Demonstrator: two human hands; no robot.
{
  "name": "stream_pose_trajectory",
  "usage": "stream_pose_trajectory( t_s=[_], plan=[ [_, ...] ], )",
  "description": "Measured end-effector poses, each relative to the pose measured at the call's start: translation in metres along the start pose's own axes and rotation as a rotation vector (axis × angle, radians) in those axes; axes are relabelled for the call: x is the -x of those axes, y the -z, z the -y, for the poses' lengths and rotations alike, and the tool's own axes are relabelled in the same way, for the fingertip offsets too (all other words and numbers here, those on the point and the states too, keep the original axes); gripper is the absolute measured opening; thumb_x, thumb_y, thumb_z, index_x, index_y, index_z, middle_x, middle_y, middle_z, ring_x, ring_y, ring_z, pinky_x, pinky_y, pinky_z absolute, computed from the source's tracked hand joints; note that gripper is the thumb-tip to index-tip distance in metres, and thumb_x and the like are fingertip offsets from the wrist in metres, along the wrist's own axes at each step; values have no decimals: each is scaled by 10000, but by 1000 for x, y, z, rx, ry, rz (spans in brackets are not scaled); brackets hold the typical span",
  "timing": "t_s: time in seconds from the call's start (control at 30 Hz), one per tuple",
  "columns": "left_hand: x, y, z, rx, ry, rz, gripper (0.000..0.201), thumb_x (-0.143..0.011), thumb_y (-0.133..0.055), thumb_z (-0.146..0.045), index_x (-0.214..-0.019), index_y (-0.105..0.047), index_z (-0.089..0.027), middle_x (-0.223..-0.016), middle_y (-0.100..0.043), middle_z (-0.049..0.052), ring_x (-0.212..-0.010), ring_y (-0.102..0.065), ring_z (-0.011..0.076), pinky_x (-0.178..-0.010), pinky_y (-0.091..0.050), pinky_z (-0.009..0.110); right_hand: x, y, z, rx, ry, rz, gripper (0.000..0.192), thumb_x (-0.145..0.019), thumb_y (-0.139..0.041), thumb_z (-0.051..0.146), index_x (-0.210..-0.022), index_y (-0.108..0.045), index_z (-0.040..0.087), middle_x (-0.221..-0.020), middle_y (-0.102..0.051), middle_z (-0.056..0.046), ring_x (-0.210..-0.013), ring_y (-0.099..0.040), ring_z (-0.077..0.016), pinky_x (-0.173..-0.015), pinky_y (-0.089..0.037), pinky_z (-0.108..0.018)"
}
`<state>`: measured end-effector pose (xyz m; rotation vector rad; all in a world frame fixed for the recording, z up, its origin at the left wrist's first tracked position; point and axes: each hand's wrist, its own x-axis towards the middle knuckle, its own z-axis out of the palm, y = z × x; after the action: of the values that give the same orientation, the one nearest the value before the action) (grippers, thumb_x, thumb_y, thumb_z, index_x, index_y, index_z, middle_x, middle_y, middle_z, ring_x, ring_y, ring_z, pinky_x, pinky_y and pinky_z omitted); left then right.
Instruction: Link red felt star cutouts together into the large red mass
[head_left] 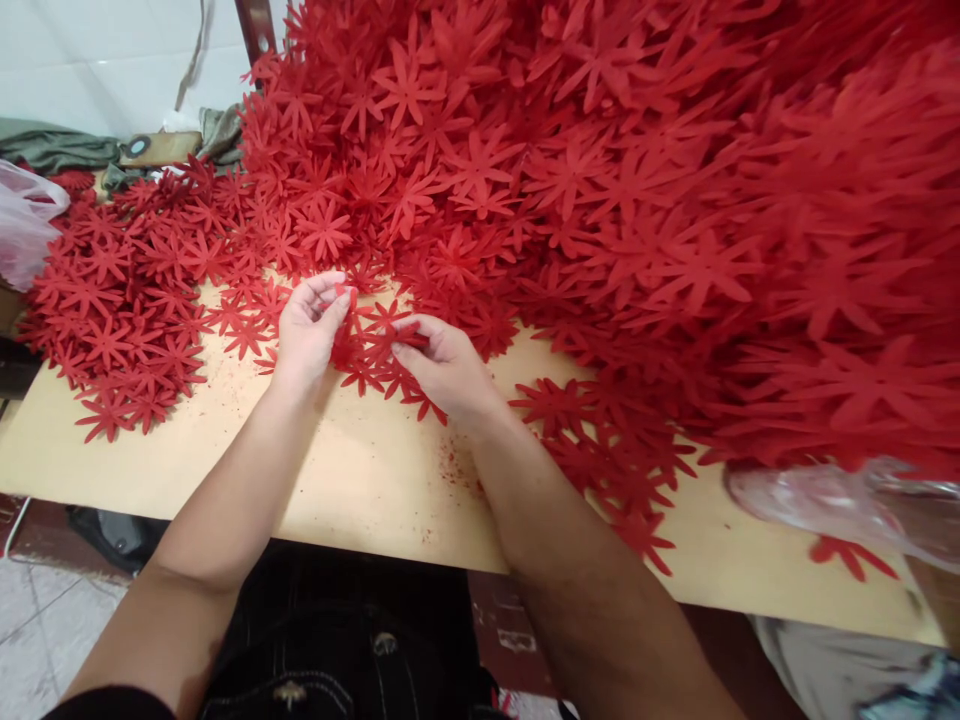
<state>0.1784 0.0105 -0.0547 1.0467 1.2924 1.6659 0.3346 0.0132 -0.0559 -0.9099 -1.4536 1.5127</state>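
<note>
My left hand [311, 318] is pinched, thumb against fingers, on a bit of red petal showing at the fingertips. Just to its right, my right hand [442, 362] grips a red flower-shaped cutout [390, 338] between thumb and forefinger. Whether both hands hold the same piece cannot be made out. Several loose red flower cutouts [362, 375] lie on the board below and between the hands. A huge heap of the same cutouts [480, 170] rises right behind them.
A smaller pile of cutouts [112, 300] covers the left of the pale tabletop [360, 480]. At the left edge is a plastic bag [26, 220]; another clear plastic bag [817, 495] lies at the right. A phone [159, 149] rests on green cloth [56, 148] behind.
</note>
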Motion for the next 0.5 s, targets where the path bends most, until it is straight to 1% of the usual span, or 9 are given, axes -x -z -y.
stream_pose_trajectory(
  t_s=[0.03, 0.1, 0.2, 0.27, 0.33, 0.37, 0.43, 0.5],
  plan=[
    [1, -1, 0, -36, -31, 4, 300, -686, -733, -331, -913, -587, -199, -871, -657, 15, -849, -622, 118, -812, -489, 259, -1, 0, 0, -17, 3, -19, 183, -696, -639, 313, -813, -575, 189, -743, -612, -5, -689, -555, -116, -704, -484, -291],
    [3, -2, 0, -121, -111, -26, 290, -702, -717, -327, -932, -600, -195, -950, -652, 33, -927, -607, 132, -872, -466, 269, -2, 1, 0, -45, 4, -40, 212, -704, -638, 374, -801, -579, 195, -701, -605, 1, -664, -551, -118, -683, -488, -292],
    [6, -3, -4, -241, -221, -90, 263, -737, -678, -334, -952, -615, -196, -1008, -636, 45, -959, -587, 143, -909, -443, 282, -1, 1, 3, -27, 0, -75, 281, -694, -647, 457, -770, -574, 196, -637, -568, 13, -575, -495, -102, -593, -459, -270],
    [11, -6, -8, -291, -267, -79, 246, -754, -658, -335, -957, -628, -199, -1020, -631, 47, -972, -581, 149, -927, -434, 290, 0, 1, 6, 11, 14, -82, 321, -702, -632, 508, -739, -563, 197, -611, -542, 16, -543, -458, -93, -551, -427, -258],
    [17, -11, -13, -291, -272, -18, 242, -762, -648, -345, -955, -641, -200, -1004, -636, 46, -969, -586, 151, -932, -434, 297, 2, 1, 8, 59, 27, -74, 365, -715, -604, 558, -698, -540, 199, -586, -523, 17, -524, -438, -90, -519, -395, -251],
    [20, -14, -15, -271, -251, 30, 247, -764, -646, -355, -955, -645, -199, -989, -642, 45, -959, -593, 151, -927, -439, 298, 2, 1, 9, 91, 31, -78, 388, -720, -590, 579, -673, -521, 200, -568, -511, 19, -513, -429, -88, -504, -377, -248],
    [25, -19, -18, -206, -167, 146, 269, -758, -651, -384, -949, -653, -194, -952, -654, 42, -922, -606, 144, -898, -456, 292, 3, 2, 11, 179, 42, -106, 434, -729, -567, 606, -614, -475, 197, -518, -463, 30, -488, -393, -79, -480, -328, -245],
    [29, -23, -18, -152, -61, 247, 283, -735, -669, -408, -906, -663, -183, -887, -659, 32, -849, -611, 129, -835, -478, 272, 3, 4, 11, 264, 60, -142, 469, -743, -544, 616, -575, -448, 189, -493, -411, 39, -483, -359, -71, -482, -290, -248]
  ],
)
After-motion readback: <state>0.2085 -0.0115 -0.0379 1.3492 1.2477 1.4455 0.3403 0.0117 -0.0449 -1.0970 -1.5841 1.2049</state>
